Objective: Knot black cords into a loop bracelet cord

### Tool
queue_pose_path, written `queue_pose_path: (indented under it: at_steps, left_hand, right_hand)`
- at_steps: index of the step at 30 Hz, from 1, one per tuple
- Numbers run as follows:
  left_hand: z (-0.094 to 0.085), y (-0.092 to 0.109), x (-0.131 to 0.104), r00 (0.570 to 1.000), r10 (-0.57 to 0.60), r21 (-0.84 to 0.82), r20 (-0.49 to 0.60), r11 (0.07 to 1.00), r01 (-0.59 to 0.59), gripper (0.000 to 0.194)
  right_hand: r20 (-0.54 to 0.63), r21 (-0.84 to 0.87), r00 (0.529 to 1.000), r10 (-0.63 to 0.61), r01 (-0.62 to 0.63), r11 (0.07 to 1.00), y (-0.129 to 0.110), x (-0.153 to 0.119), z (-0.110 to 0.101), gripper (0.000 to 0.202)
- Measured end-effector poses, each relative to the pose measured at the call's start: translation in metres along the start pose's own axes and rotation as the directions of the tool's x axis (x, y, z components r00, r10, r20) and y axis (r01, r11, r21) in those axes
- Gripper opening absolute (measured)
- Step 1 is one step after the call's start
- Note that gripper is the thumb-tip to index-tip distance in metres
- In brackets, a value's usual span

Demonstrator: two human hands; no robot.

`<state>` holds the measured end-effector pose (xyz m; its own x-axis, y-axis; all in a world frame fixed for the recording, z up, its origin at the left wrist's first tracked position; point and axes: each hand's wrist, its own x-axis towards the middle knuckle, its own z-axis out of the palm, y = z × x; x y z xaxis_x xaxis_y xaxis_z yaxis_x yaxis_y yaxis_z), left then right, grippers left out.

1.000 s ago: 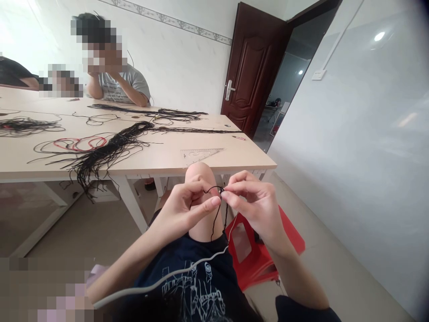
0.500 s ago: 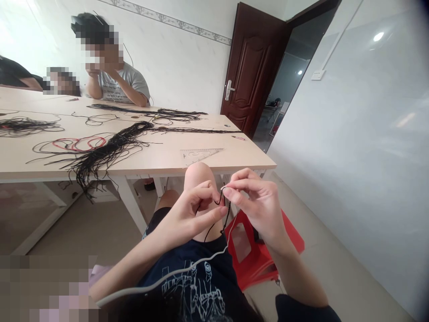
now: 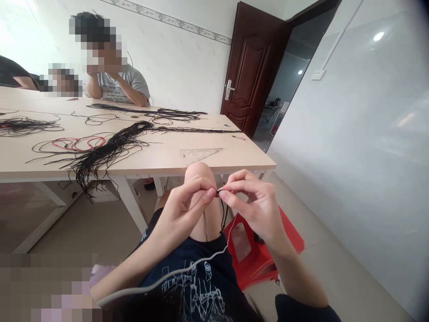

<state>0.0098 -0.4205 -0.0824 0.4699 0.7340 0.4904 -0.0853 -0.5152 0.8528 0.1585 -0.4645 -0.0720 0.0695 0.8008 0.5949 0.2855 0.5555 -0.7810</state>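
Observation:
Thumb and forefinger of my left hand (image 3: 191,201) pinch a thin black cord (image 3: 223,214) above my knee. My right hand (image 3: 253,199) pinches the same cord just to the right, its fingertips almost touching those of the left. Below the fingers the cord hangs down in a braided-looking strand with a small knot near its lower end. The exact spot where the cord passes between the fingertips is mostly hidden. A pale cable (image 3: 174,273) runs across my lap, beneath both hands.
On the table (image 3: 161,158) lie a bundle of black cords (image 3: 110,147), a red cord loop (image 3: 80,144) and a clear set square (image 3: 201,154). A red plastic stool (image 3: 261,268) stands at my right. Across the table sits a person in a grey shirt (image 3: 124,85).
My left hand has turned and its thumb has come up to meet the forefinger. Both hands' fingertips are now closer together, and the open loop of cord between them no longer shows.

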Motion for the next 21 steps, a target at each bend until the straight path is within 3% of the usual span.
queue_pose_path:
  at_steps: [10, 21]
  left_hand:
    - [0.006, 0.003, 0.0, 0.997, 0.059, -0.036, -0.039, 0.998, -0.061, 0.012]
    - [0.009, 0.008, -0.001, 0.987, 0.076, -0.017, -0.139, 0.997, -0.079, 0.01]
  right_hand:
    - [0.013, 0.121, 0.998, 0.068, -0.069, 0.99, -0.005, -0.001, 0.001, 0.004]
    - [0.017, 0.073, 0.999, 0.049, -0.05, 0.996, -0.014, -0.003, -0.001, 0.013]
